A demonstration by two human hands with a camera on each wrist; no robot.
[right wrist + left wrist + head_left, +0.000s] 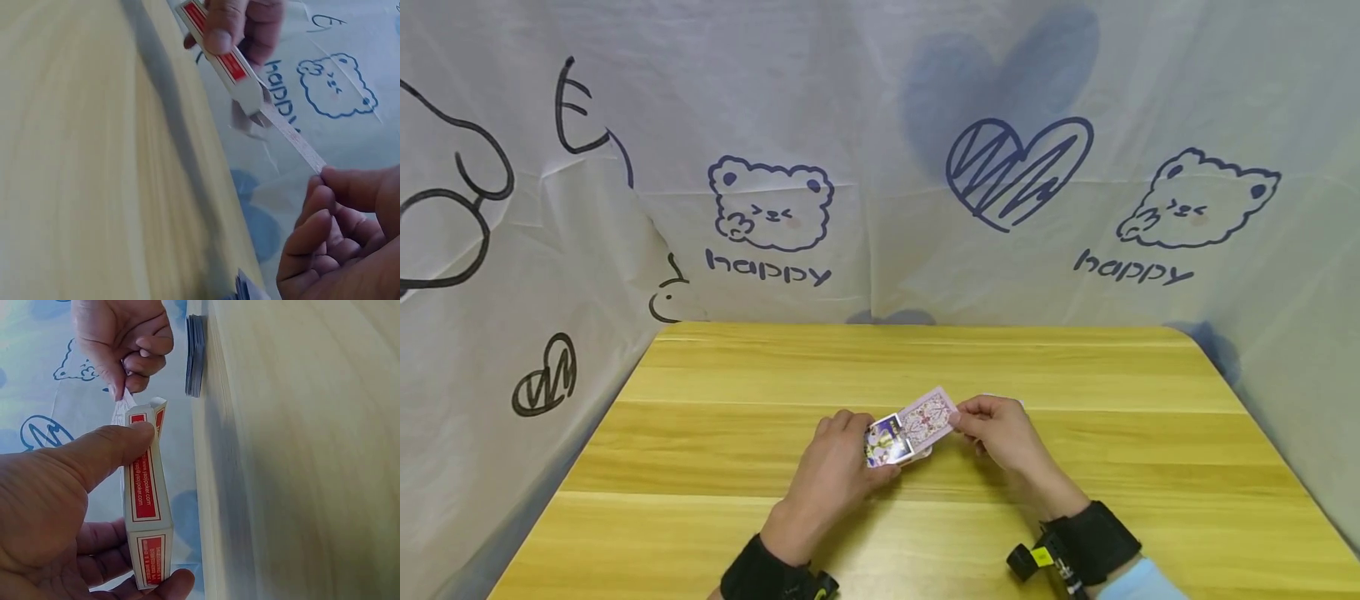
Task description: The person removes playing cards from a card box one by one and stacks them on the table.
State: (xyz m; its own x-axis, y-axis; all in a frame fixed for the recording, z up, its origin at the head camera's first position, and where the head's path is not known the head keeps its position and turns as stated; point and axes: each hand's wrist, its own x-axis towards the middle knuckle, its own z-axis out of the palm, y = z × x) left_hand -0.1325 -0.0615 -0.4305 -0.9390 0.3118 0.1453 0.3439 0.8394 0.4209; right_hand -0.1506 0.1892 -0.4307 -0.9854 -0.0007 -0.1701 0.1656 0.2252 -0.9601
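Note:
My left hand [835, 467] grips a playing card box [886, 442], thumb on one narrow side and fingers round the other. In the left wrist view the box [144, 490] shows white sides with red printed panels, and its flap stands open at the far end. A playing card [927, 419] with a pink-and-white patterned back sticks partly out of that end. My right hand [1003, 433] pinches the card's outer corner between thumb and forefinger, its other fingers curled. The rest of the card [290, 137] is hidden in the box.
A stack of cards [195, 356] lies on the wooden table [737, 375], mostly hidden behind my right hand in the head view. White cloth walls [880, 83] with drawn bears and hearts stand behind the table and at both sides.

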